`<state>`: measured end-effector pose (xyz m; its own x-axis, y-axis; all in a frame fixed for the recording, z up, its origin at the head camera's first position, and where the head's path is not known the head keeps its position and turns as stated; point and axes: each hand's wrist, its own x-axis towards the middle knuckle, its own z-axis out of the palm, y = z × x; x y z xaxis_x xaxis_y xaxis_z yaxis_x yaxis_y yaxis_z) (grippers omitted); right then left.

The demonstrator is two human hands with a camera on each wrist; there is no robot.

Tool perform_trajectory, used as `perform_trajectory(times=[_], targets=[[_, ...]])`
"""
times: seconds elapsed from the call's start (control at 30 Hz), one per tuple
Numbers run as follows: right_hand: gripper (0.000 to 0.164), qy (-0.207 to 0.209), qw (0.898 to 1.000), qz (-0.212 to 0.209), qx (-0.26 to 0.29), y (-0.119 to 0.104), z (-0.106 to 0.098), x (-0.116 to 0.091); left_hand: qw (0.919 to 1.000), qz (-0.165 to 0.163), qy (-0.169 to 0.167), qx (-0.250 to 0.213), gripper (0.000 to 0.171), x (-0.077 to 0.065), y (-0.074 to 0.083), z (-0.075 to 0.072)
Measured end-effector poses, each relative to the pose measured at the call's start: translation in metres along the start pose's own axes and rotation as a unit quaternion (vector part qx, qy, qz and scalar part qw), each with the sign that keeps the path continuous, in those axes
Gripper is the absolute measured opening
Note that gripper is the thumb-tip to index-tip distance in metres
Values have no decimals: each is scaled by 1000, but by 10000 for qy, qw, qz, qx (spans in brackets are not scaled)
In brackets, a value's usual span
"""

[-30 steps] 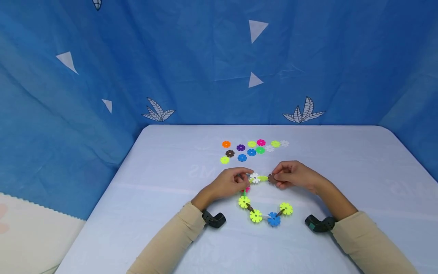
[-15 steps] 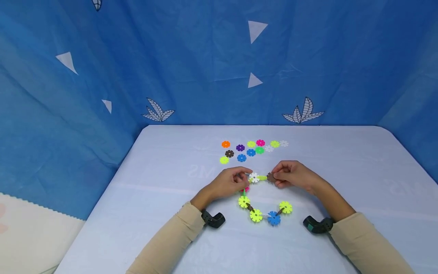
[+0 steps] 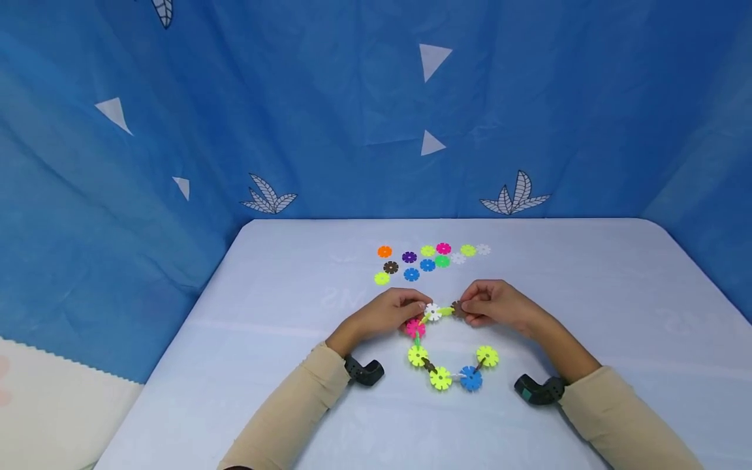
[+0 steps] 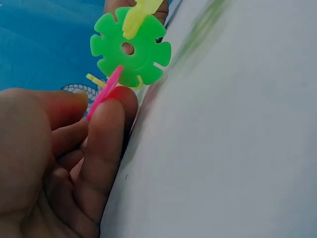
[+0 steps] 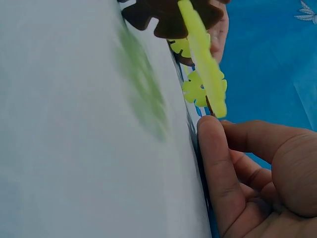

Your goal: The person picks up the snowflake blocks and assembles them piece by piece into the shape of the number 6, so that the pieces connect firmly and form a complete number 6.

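A chain of slotted plastic discs, joined edge to edge, curves into an open ring on the white table (image 3: pixel 282 391). At its upper left, my left hand (image 3: pixel 382 313) pinches a pink disc (image 3: pixel 415 328), seen edge-on between the fingers in the left wrist view. A white disc (image 3: pixel 433 312) sits against that hand's fingertips. Across the ring my right hand (image 3: pixel 496 303) pinches the brown disc (image 3: pixel 457 309) at one chain end, beside a yellow-green disc (image 3: pixel 446 311). The other end is a yellow-green disc (image 3: pixel 487 356), near a blue disc (image 3: pixel 470 378). A green disc (image 4: pixel 131 49) joins the pink one.
Beyond the hands lie several loose discs, among them an orange disc (image 3: pixel 384 251), a purple disc (image 3: pixel 409 257) and a green disc (image 3: pixel 442 261). A blue patterned curtain (image 3: pixel 352 117) hangs behind the table. Pale cloth (image 3: pixel 59 405) lies at the lower left.
The pink disc has come out from behind my left fingers and now shows its face. My right hand keeps its pinch on the brown disc. The head view has tilted up slightly.
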<state>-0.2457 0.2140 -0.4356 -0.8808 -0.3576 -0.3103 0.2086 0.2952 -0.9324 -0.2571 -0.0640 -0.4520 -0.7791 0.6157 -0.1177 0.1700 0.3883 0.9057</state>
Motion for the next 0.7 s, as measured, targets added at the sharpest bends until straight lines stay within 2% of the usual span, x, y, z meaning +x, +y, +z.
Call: perform_trajectory(times=[0.2,0.37,0.7], targets=[[20,32,10000,-39,7,-1,3,-1,9998,-146,-81,75,18,10,3,-2],[19,106,9999,-16,-9,2,4,1,10000,-91,-24,22,15,12,3,-1],[14,221,9992,-288,-174,2,8,2,9997,58,190,139,13,15,3,0]])
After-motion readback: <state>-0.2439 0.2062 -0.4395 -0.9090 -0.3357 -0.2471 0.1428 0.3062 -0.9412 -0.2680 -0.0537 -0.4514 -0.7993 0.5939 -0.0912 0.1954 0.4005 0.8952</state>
